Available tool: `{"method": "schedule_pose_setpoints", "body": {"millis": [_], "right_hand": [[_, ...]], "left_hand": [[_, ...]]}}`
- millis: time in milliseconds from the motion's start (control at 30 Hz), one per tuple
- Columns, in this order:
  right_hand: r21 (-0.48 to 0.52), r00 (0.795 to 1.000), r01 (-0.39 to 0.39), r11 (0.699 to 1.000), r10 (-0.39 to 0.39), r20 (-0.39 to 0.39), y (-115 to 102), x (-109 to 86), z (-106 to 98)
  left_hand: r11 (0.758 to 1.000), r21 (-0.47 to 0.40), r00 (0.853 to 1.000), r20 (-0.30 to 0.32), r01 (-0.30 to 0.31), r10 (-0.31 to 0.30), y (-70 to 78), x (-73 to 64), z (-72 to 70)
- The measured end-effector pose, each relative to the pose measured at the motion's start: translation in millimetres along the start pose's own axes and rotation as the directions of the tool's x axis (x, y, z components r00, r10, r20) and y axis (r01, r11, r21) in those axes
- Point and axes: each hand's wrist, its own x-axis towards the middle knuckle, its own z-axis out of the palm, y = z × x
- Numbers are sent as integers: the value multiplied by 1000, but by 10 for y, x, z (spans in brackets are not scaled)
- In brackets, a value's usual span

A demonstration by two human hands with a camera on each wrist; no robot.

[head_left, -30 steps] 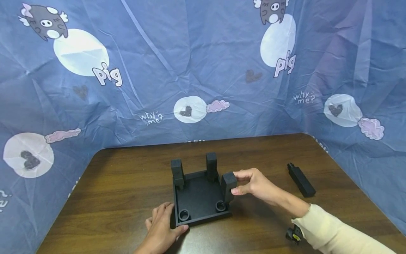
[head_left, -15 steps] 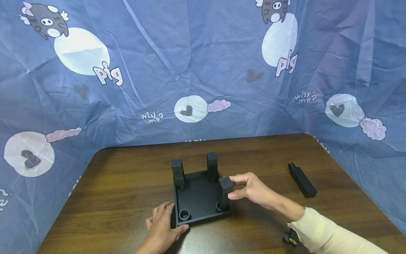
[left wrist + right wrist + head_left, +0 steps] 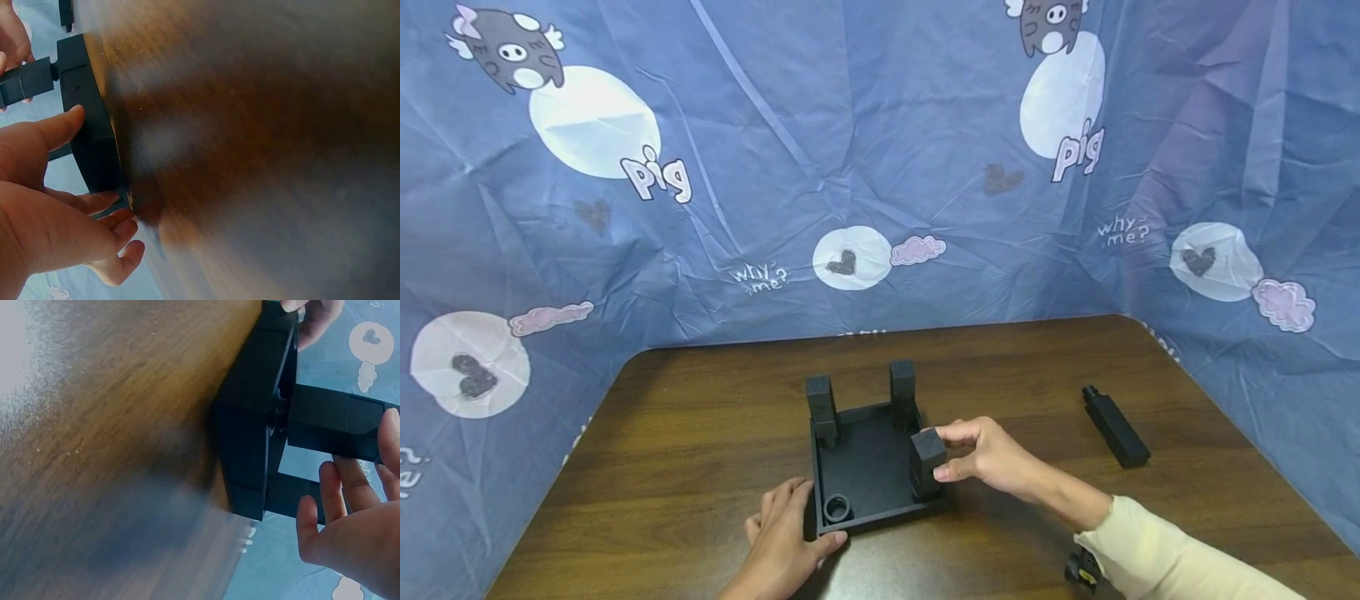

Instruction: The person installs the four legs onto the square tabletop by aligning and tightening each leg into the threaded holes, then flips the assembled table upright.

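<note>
A square black tray-like base [image 3: 868, 467] with a raised rim lies on the table. My left hand [image 3: 782, 533] grips its near left corner, thumb on the front side and fingers along the left. My right hand [image 3: 988, 454] pinches a black square leg [image 3: 928, 462], held upright at the near right corner. In the right wrist view the threaded end of this leg [image 3: 331, 422] is at the socket, a little of it still showing. Two other legs, the far left one [image 3: 822, 408] and the far right one [image 3: 902, 392], stand upright in the base. A round socket [image 3: 837, 507] is bare at the near left corner.
Another black leg [image 3: 1116, 429] with a threaded end lies on the wooden table [image 3: 700, 433] at the right. A blue printed cloth [image 3: 880, 167] hangs behind and beside the table. A small black device [image 3: 1081, 571] is at the right wrist.
My right hand has brought the leg left and toward me, then lowered it onto the near right socket, which it now hides. The left hand stays on the base's corner.
</note>
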Motion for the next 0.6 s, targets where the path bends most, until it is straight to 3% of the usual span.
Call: {"method": "schedule_pose_setpoints", "body": {"millis": [367,467,600], "right_hand": [[-106,993,73,992,-82,-86,51,-32,88],[-199,983,113,974,-139,-124,66,-50,114],[-340,970,169,925,-217,-110,67,-48,145]], "left_hand": [[1000,7,1000,5,2,-2,6,6,4],[1000,14,1000,11,14,-14,8,14,-3],[999,23,1000,13,22,-22,11,13,-4]]}}
